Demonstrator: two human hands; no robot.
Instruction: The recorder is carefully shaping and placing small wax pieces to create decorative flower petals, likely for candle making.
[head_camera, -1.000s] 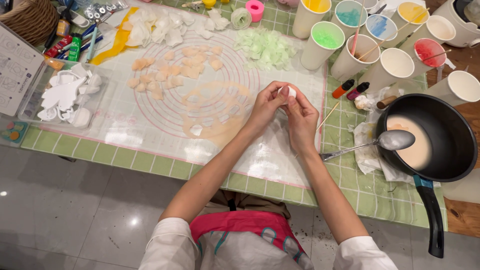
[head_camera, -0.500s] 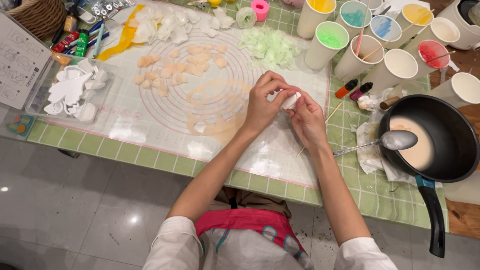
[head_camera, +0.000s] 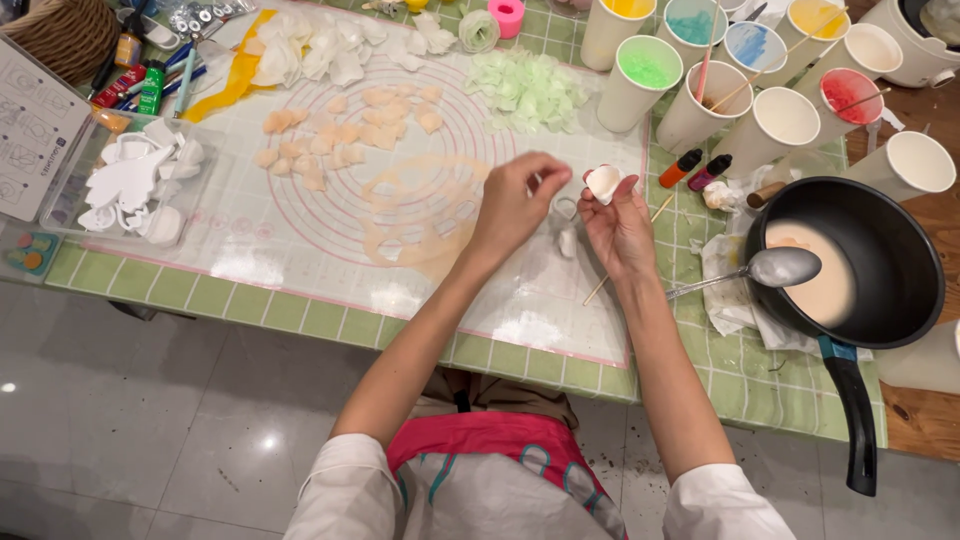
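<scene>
My right hand (head_camera: 618, 222) holds a small white wax-like petal piece (head_camera: 603, 182) up at its fingertips above the translucent round-marked mat (head_camera: 300, 250). Just left of it, my left hand (head_camera: 517, 200) has its fingers pinched together close to the piece; whether it holds anything I cannot tell. Between and under the hands lie two small white bits (head_camera: 567, 240) on the mat. Peach petals (head_camera: 345, 125), pale green petals (head_camera: 525, 90) and white petals (head_camera: 315, 50) lie in groups farther back on the mat.
A black pan (head_camera: 850, 270) of cream liquid with a metal spoon (head_camera: 780, 268) sits at right. Several paper cups (head_camera: 640, 75) of coloured liquid stand behind it. A tray of white cutters (head_camera: 130, 185) and a basket (head_camera: 55, 30) are at left. Green checked cloth (head_camera: 760, 380) covers the table.
My hands have drawn apart: the left let go and shifted left, while the right lifted the white piece up and slightly right.
</scene>
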